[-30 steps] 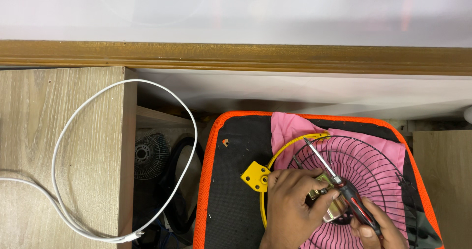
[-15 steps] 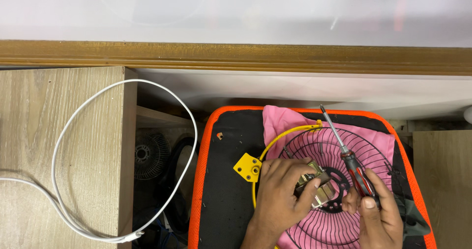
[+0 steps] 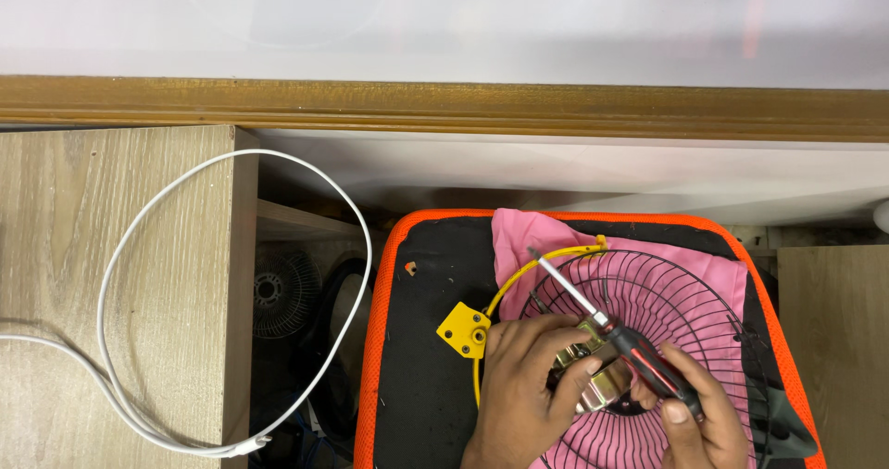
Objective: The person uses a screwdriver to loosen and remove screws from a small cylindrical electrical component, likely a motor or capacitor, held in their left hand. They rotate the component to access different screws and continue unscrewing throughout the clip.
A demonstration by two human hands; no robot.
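Now the screwdriver (image 3: 607, 325) has tipped lower than a second ago, tip out over the black wire fan guard (image 3: 685, 339); the right hand (image 3: 690, 413) grips its handle, the left hand (image 3: 523, 381) clasps the metal motor (hub centre), with the orange-rimmed tray (image 3: 380, 339) edge near and open mat leftward
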